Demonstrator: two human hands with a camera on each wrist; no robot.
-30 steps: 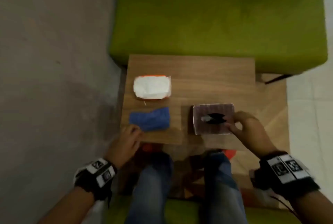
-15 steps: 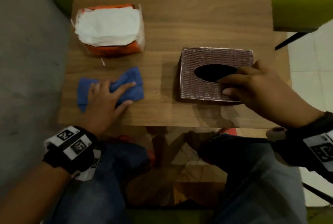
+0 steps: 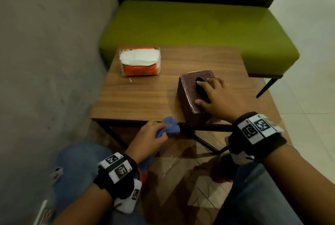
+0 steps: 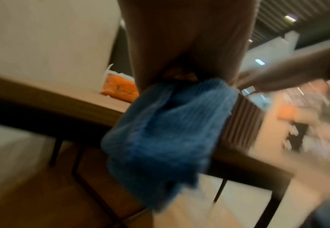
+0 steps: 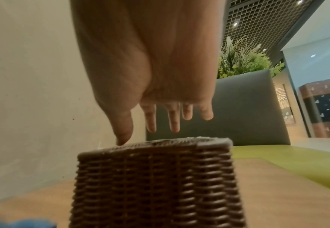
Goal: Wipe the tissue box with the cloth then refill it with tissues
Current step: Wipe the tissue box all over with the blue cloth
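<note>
The brown woven tissue box (image 3: 187,88) stands near the front right of the wooden table (image 3: 145,98), its short end toward me and its oval slot up. My right hand (image 3: 217,96) rests on top with straight fingers; the thumb touches the top's near end, as the right wrist view shows on the box (image 5: 152,182). My left hand (image 3: 148,137) grips the bunched blue cloth (image 3: 171,127) at the table's front edge, just left of the box. In the left wrist view the cloth (image 4: 164,134) hangs from the hand (image 4: 179,46) beside the box (image 4: 242,123).
An opened orange pack of white tissues (image 3: 139,61) lies at the table's back left. A green bench (image 3: 181,25) stands behind the table and a grey wall (image 3: 45,61) runs along the left. My knees are below the front edge.
The left hand has picked the cloth up off the table and brought it to the front edge. The box has turned end-on and come nearer under the right hand.
</note>
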